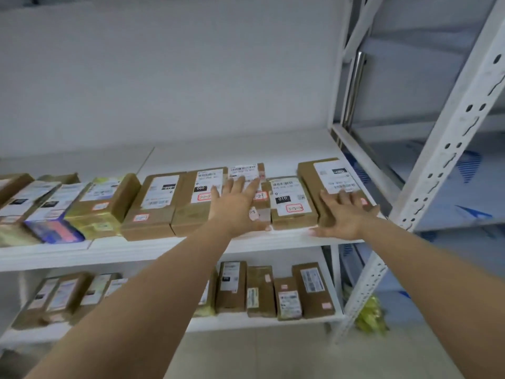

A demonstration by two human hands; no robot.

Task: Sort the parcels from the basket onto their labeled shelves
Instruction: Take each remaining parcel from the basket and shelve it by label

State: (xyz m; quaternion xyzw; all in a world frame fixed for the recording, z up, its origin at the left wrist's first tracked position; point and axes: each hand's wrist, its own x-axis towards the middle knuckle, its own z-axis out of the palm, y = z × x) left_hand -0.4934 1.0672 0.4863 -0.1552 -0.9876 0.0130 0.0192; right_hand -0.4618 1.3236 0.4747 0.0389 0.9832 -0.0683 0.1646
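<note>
Fingers of both hands lie flat and spread on parcels at the right end of the upper shelf, gripping nothing.

Left hand (237, 206) rests palm down over a narrow brown parcel (261, 206) in the row, fingers straight and fanned toward the back of the shelf (153, 246), tips reaching a white label. Right hand (345, 214) presses the rightmost parcel (323, 177) near the shelf's front right corner, its heel at the front edge, just beside the white upright post (448, 138). Each parcel's long axis runs front to back, in line with the fingers, so a push would likely slide it deeper; both arms reach out nearly straight, and the right hand is the nearer to the corner. Between the hands sits a parcel marked 010 (291, 201). No basket is in view. More parcels line the lower shelf (262, 325).
</note>
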